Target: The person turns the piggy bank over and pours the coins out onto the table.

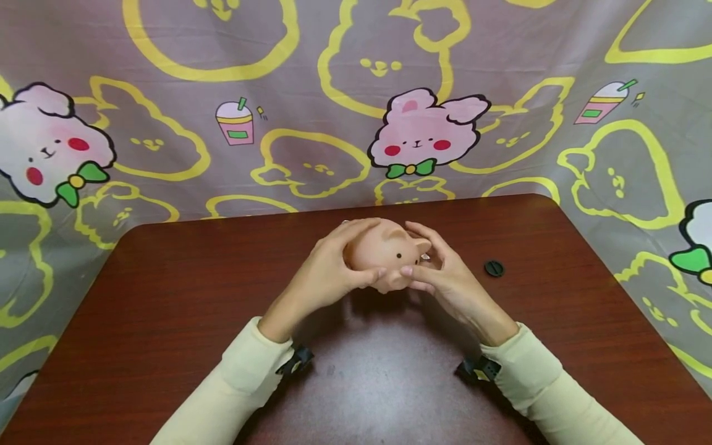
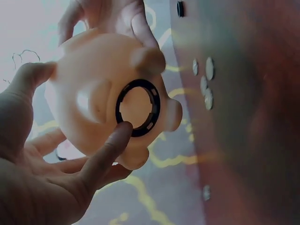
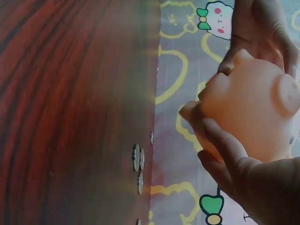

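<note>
A pink piggy bank (image 1: 372, 250) is held up over the table between both hands, its face turned toward the right front in the head view. My left hand (image 1: 327, 262) grips its rear side, thumb underneath. On the other side my right hand (image 1: 453, 281) holds it near the snout and ear. From the left wrist, the underside shows stubby feet and a black ring (image 2: 157, 110) around a round hole, with the left thumb (image 2: 123, 133) touching the ring's edge. In the right wrist view, right-hand fingers curve around the piggy bank (image 3: 248, 103).
A round black plug (image 1: 494, 268) lies on the brown table (image 1: 194, 309), right of the hands. Several coins (image 2: 209, 68) lie on the tabletop beyond and below the piggy bank, mostly hidden from the head view. A patterned cloth (image 1: 311, 93) hangs behind the table.
</note>
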Available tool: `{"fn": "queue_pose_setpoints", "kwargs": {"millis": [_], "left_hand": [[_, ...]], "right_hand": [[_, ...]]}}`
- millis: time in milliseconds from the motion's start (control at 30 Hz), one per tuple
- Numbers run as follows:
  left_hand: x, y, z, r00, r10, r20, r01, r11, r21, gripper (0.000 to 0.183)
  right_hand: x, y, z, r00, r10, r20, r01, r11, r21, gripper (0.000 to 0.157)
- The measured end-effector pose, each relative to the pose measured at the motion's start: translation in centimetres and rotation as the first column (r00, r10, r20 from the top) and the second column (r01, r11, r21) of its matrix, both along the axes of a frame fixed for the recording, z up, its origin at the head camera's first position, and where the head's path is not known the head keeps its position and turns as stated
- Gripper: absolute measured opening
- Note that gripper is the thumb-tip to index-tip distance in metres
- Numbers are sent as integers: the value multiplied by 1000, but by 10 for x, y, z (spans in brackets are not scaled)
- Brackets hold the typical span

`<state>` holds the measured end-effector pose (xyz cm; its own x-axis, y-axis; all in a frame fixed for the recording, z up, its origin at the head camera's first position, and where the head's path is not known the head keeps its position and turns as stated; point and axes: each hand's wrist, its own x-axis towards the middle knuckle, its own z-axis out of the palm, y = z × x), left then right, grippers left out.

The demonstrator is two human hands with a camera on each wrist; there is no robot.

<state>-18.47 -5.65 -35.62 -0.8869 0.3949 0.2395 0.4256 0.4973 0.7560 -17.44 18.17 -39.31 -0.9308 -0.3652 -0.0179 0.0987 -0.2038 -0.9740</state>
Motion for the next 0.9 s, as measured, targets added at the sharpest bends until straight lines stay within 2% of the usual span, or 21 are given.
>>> {"fn": "queue_pose_setpoints", "kwargs": {"millis": [100,167,233,300,400,533,600,733,800,900], "left_hand": [[-4,-1,-6,992,-20,126,0,987,160,69],[-5,-2,-9,974,-46,224,-14,966,260,66],[-6,-3,-11,947,-77,311,-31,944,328,64],[-6,-3,-13,924,-94,370,-46,934,354,62],[-7,-4,-14,889,-105,446,-69,932,356,60],[-9,-4,-18,836,-125,534,-87,932,353,60],[-10,-4,-19,820,-140,555,-83,930,358,60],[-10,-4,-21,827,-173,536,-37,933,358,66],[-10,-4,-21,843,-187,503,0,937,349,72],[-10,-5,-22,870,-202,450,53,945,322,84]], "right_hand": [[0,0,-1,1000,-14,6,14,1000,-25,66],[-1,-1,-1,1000,-10,6,10,999,-39,62],[-1,-1,0,1000,6,-2,-7,999,-47,61],[-1,-1,1,1000,25,-3,-25,999,-48,64],[-1,-2,3,999,43,2,-43,999,-18,66],[0,-4,4,999,20,33,-23,997,70,62],[0,-5,5,999,1,47,-7,992,122,61],[0,-6,4,1000,-17,-2,17,978,210,66],[0,-6,3,998,-12,-62,27,969,245,70],[2,-7,2,982,1,-188,62,942,329,76]]}}
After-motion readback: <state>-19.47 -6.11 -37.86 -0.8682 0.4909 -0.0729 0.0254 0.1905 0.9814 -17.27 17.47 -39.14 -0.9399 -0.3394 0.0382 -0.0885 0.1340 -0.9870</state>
